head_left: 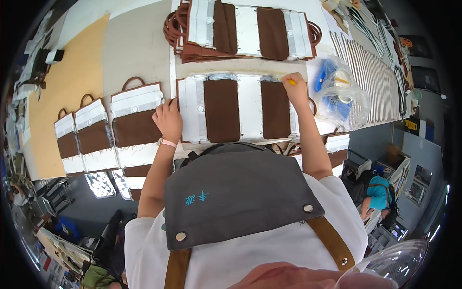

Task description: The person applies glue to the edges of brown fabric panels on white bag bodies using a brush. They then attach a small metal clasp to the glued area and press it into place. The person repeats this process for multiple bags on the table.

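A flat bag panel (250, 108), white with brown fabric patches and handles at its ends, lies in front of me on the worktable. Whitish-grey smears run along its far edge. At the far right corner my right hand (295, 90) is closed on a thin yellow tool (291, 82), whose working end is too small to make out. My left hand (168, 120) lies with fingers stretched out at the panel's left edge, beside a neighbouring bag panel (137, 127). Whether it presses on either piece I cannot tell.
A stack of similar panels (248, 31) lies beyond. On the left, more bag panels (92, 137) overhang the table edge. At right are a clear plastic bag (356, 103) over a blue container, a white cup (342, 79) and a row of thin strips (375, 82). A person (380, 192) bends at far right.
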